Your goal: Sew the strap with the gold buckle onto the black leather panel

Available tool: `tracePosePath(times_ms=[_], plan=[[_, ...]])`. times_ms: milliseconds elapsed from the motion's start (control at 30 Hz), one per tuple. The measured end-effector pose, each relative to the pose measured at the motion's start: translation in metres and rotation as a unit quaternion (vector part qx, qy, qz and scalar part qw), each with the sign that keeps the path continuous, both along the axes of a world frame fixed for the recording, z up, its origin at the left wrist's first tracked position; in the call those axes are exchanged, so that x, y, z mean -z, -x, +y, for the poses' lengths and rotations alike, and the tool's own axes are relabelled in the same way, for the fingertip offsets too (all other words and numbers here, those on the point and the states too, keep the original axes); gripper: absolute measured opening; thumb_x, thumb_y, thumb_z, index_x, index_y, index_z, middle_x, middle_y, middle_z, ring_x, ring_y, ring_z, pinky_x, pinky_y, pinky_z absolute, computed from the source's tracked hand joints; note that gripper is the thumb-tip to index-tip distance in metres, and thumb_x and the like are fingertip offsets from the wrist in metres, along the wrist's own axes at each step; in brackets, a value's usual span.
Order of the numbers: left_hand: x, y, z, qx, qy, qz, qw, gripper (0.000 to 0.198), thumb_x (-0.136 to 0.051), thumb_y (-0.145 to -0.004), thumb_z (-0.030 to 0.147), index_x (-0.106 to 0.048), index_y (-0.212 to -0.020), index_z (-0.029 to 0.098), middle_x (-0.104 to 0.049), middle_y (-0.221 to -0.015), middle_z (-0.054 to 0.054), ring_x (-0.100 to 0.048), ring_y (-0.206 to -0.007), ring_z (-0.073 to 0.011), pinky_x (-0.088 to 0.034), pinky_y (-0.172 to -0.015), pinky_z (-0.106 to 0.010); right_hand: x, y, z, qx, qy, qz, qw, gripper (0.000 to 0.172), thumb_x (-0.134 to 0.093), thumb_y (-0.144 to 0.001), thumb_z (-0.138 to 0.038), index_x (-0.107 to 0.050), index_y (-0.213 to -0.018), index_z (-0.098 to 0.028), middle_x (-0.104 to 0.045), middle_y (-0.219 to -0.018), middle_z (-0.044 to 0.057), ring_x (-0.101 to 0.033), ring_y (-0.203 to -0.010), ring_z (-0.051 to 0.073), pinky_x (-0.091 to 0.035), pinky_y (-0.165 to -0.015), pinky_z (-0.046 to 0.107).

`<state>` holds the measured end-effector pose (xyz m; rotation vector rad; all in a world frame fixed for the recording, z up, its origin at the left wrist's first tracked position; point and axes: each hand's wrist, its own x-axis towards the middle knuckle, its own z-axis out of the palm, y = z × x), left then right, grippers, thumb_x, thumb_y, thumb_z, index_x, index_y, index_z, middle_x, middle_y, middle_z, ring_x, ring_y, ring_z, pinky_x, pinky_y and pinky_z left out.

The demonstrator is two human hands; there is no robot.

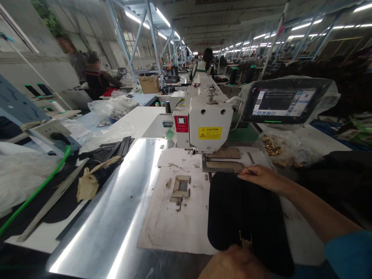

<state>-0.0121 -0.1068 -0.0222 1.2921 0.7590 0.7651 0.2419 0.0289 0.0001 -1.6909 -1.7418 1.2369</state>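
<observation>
A black leather panel lies on a worn beige template board in front of the white sewing machine. My right hand rests on the panel's far edge, fingers stretched flat and pressed on it, near the clamp plate under the machine head. My left hand is at the bottom edge, by a small brass clasp on the panel's near end. Its fingers are hidden.
A polished steel table top spreads to the left, with black strips, a rag and a green hose. A plastic-wrapped touch screen stands at the right above a bag of brass fittings. Other people work further back.
</observation>
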Motion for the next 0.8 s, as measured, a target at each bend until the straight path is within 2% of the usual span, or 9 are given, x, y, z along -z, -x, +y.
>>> tracePosePath(times_ms=[67,133,233,367,533,667,800], plan=[[-0.002,-0.007,0.015,0.035,-0.092,0.094,0.991,0.046,-0.076,-0.065,0.012,-0.073,-0.111,0.017,-0.067,-0.121,-0.019,-0.055,-0.119,-0.0411,-0.039,-0.106,-0.051,0.01,-0.002,0.002,-0.006,-0.017,-0.016,1.0,0.049,-0.064,-0.075,-0.067,-0.061,-0.071,-0.018,-0.049,-0.06,-0.004,-0.042,-0.057,0.012,-0.033,-0.056,0.027],[-0.003,-0.014,0.026,0.058,-0.189,0.212,0.957,0.06,-0.071,-0.071,0.011,-0.062,-0.13,0.01,-0.057,-0.135,-0.023,-0.048,-0.126,-0.0449,-0.033,-0.109,-0.057,0.016,-0.004,0.003,-0.008,-0.031,-0.032,0.999,0.049,-0.063,-0.075,-0.067,-0.059,-0.069,-0.019,-0.047,-0.059,-0.004,-0.04,-0.057,0.012,-0.032,-0.056,0.027],[-0.003,-0.022,0.032,0.077,-0.263,0.315,0.909,0.069,-0.073,-0.075,0.02,-0.051,-0.138,0.003,-0.051,-0.138,-0.028,-0.047,-0.123,-0.0484,-0.035,-0.107,-0.059,0.019,-0.004,0.005,-0.008,-0.046,-0.054,0.997,0.05,-0.064,-0.072,-0.068,-0.054,-0.062,-0.019,-0.042,-0.056,-0.004,-0.037,-0.055,0.012,-0.03,-0.055,0.028],[0.0,-0.034,0.031,0.104,-0.298,0.4,0.86,0.077,-0.074,-0.078,0.031,-0.045,-0.139,-0.005,-0.051,-0.136,-0.032,-0.047,-0.12,-0.049,-0.036,-0.105,-0.059,0.018,-0.001,0.006,-0.013,-0.063,-0.072,0.995,0.051,-0.061,-0.073,-0.067,-0.047,-0.057,-0.021,-0.038,-0.054,-0.004,-0.035,-0.054,0.012,-0.029,-0.054,0.029],[0.003,-0.045,0.034,0.106,-0.329,0.471,0.811,0.074,-0.062,-0.087,0.039,-0.041,-0.142,-0.006,-0.055,-0.129,-0.03,-0.051,-0.111,-0.0443,-0.042,-0.098,-0.056,0.022,-0.003,0.002,-0.026,-0.082,-0.088,0.992,0.044,-0.056,-0.079,-0.063,-0.053,-0.064,-0.021,-0.042,-0.057,-0.003,-0.039,-0.055,0.014,-0.03,-0.056,0.03],[-0.005,-0.053,0.045,0.098,-0.341,0.498,0.791,0.067,-0.061,-0.088,0.037,-0.047,-0.14,-0.002,-0.061,-0.118,-0.025,-0.055,-0.099,-0.0392,-0.046,-0.089,-0.052,0.027,-0.006,0.002,-0.036,-0.093,-0.101,0.99,0.042,-0.054,-0.083,-0.061,-0.06,-0.071,-0.021,-0.049,-0.06,-0.001,-0.044,-0.058,0.016,-0.031,-0.057,0.03],[-0.008,-0.064,0.057,0.073,-0.326,0.511,0.792,0.062,-0.061,-0.087,0.031,-0.049,-0.139,-0.001,-0.062,-0.112,-0.024,-0.058,-0.092,-0.0374,-0.046,-0.082,-0.05,0.028,-0.007,0.003,-0.048,-0.099,-0.112,0.988,0.04,-0.052,-0.084,-0.058,-0.063,-0.074,-0.021,-0.056,-0.064,0.001,-0.05,-0.062,0.018,-0.033,-0.058,0.032]])
